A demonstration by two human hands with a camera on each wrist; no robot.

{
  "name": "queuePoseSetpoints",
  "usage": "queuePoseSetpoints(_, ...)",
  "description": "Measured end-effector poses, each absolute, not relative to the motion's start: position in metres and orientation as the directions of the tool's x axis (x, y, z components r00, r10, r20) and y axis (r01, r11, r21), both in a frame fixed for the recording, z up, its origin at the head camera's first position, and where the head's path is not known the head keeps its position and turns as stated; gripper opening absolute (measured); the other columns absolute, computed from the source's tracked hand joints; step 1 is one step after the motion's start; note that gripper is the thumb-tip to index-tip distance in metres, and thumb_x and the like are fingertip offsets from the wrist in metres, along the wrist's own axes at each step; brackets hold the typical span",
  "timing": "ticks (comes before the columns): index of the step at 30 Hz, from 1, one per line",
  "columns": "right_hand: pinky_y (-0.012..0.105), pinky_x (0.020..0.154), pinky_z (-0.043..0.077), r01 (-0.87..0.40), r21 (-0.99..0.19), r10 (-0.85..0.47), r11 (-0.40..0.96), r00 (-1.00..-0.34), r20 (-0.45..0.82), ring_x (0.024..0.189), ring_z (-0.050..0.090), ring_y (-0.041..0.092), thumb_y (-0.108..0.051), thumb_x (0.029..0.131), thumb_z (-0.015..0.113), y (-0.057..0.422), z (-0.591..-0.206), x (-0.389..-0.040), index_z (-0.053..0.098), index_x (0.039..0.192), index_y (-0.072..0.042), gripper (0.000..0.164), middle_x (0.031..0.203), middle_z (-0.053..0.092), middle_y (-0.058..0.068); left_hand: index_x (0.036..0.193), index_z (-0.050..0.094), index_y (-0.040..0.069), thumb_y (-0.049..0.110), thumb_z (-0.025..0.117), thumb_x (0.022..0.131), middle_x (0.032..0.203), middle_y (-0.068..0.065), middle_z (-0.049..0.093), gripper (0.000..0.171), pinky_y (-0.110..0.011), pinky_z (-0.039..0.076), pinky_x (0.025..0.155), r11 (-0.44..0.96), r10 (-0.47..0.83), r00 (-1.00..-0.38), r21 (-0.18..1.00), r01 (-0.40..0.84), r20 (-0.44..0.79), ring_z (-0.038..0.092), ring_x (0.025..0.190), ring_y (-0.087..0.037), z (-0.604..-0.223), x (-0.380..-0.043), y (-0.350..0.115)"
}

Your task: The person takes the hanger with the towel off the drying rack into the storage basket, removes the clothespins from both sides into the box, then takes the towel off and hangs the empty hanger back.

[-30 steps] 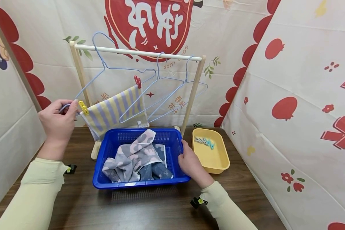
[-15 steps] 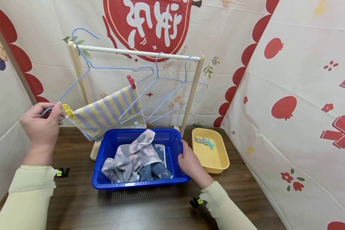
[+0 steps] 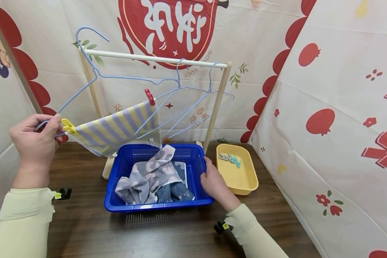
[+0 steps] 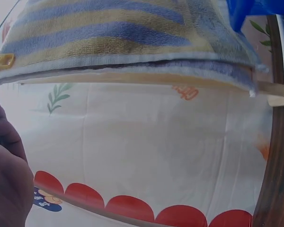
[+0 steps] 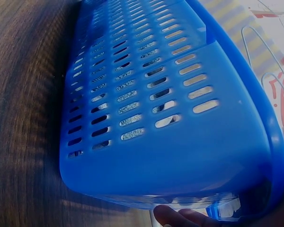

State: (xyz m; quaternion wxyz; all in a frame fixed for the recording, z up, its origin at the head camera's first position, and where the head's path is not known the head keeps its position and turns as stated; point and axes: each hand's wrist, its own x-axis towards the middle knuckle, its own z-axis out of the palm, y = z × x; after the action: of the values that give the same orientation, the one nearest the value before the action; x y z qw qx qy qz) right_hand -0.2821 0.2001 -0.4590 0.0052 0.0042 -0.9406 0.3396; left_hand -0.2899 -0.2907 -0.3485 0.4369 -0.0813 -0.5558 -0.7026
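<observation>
My left hand (image 3: 33, 143) pinches the lower left corner of a light-blue wire hanger (image 3: 129, 77). The hanger's hook rises above the rail's left end. From its bottom bar hangs a yellow-and-purple striped towel (image 3: 119, 125), clipped by a yellow clothespin (image 3: 69, 126) near my fingers and a red clothespin (image 3: 149, 97) at the far end. In the left wrist view the towel (image 4: 113, 40) fills the upper part. My right hand (image 3: 215, 182) grips the right rim of a blue basket (image 3: 161, 206), fingertips (image 5: 173, 216) showing beyond its wall. A grey-and-pink cloth (image 3: 145, 179) and a dark blue cloth (image 3: 174, 192) lie crumpled inside.
Behind the basket stands a rack with a white rail (image 3: 142, 57) and wooden posts (image 3: 217, 107). Two more blue hangers (image 3: 209, 91) hang at its right. A yellow tub (image 3: 240, 182) holding several clothespins (image 3: 230, 158) sits right of the basket. Printed cloth walls surround the table.
My left hand has moved left and slightly down, drawing the hanger and clipped towel leftward, and the hook now sits further left and higher. The right hand stays on the basket.
</observation>
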Motion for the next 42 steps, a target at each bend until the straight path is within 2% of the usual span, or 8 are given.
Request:
queuePoseSetpoints(9, 0.068, 0.113, 0.048, -0.009, -0.638, -0.004, 0.77, -1.0, 0.01, 0.148, 0.054, 0.045, -0.011, 0.113, 0.054, 0.201, -0.46, -0.281, 0.026, 0.173, -0.008, 0.066, 0.169, 0.047, 0.022, 0.09, 0.07, -0.022, -0.01, 0.082, 0.09, 0.072, -0.012, 0.074, 0.017, -0.019, 0.053, 0.045, -0.162, -0.477, -0.649, 0.666, 0.728, 0.593, 0.069, 0.048, -0.014, -0.34, -0.284, -0.286)
queuePoseSetpoints(13, 0.067, 0.114, 0.047, -0.011, -0.636, -0.008, 0.772, -1.0, 0.007, 0.149, 0.054, 0.045, -0.011, 0.113, 0.053, 0.201, -0.46, -0.281, 0.025, 0.173, -0.008, 0.066, 0.169, 0.047, 0.022, 0.09, 0.068, -0.024, -0.012, 0.08, 0.091, 0.072, -0.016, 0.072, 0.017, -0.021, 0.054, 0.045, -0.222, -0.442, -0.674, 0.656, 0.721, 0.592, 0.065, 0.044, -0.017, -0.336, -0.28, -0.283)
queuePoseSetpoints(20, 0.068, 0.114, 0.048, -0.019, -0.639, -0.016, 0.769, -1.0, 0.01, 0.148, 0.054, 0.045, -0.011, 0.113, 0.053, 0.203, -0.461, -0.282, 0.025, 0.174, -0.008, 0.067, 0.169, 0.047, 0.022, 0.091, 0.066, -0.026, -0.012, 0.079, 0.091, 0.071, -0.013, 0.07, 0.019, -0.016, 0.054, 0.051, -0.162, -0.36, -0.677, 0.671, 0.723, 0.642, 0.059, 0.048, -0.016, -0.333, -0.274, -0.271)
queuePoseSetpoints(24, 0.067, 0.113, 0.048, -0.026, -0.634, -0.02, 0.773, -1.0, 0.017, 0.147, 0.055, 0.045, -0.011, 0.113, 0.054, 0.204, -0.462, -0.282, 0.025, 0.173, -0.007, 0.067, 0.168, 0.047, 0.023, 0.09, 0.063, -0.029, -0.015, 0.077, 0.092, 0.069, -0.012, 0.069, 0.02, -0.017, 0.052, 0.05, -0.162, -0.308, -0.675, 0.663, 0.731, 0.67, 0.058, 0.049, -0.016, -0.334, -0.273, -0.263)
queuePoseSetpoints(30, 0.067, 0.114, 0.048, -0.036, -0.633, -0.029, 0.774, -0.999, 0.021, 0.147, 0.055, 0.045, -0.012, 0.114, 0.054, 0.205, -0.462, -0.283, 0.025, 0.173, -0.008, 0.066, 0.168, 0.047, 0.023, 0.089, 0.065, -0.025, -0.017, 0.075, 0.093, 0.07, -0.009, 0.069, 0.013, -0.015, 0.053, 0.053, -0.139, -0.216, -0.676, 0.663, 0.735, 0.704, 0.058, 0.051, -0.014, -0.341, -0.274, -0.255)
queuePoseSetpoints(35, 0.067, 0.115, 0.047, -0.055, -0.627, -0.041, 0.777, -0.998, 0.037, 0.146, 0.056, 0.046, -0.011, 0.113, 0.053, 0.206, -0.463, -0.284, 0.026, 0.173, -0.006, 0.066, 0.166, 0.049, 0.025, 0.087, 0.067, -0.023, -0.02, 0.071, 0.092, 0.068, -0.009, 0.069, 0.007, -0.017, 0.053, 0.05, -0.171, -0.167, -0.694, 0.673, 0.72, 0.7, 0.059, 0.05, -0.013, -0.345, -0.275, -0.247)
queuePoseSetpoints(42, 0.067, 0.113, 0.048, -0.043, -0.629, -0.04, 0.777, -0.999, 0.018, 0.147, 0.055, 0.046, -0.011, 0.113, 0.053, 0.207, -0.463, -0.285, 0.025, 0.173, -0.007, 0.067, 0.168, 0.047, 0.024, 0.085, 0.068, -0.02, -0.022, 0.069, 0.092, 0.068, -0.008, 0.069, 0.007, -0.018, 0.052, 0.048, -0.164, -0.083, -0.705, 0.688, 0.707, 0.704, 0.06, 0.05, -0.012, -0.346, -0.272, -0.238)
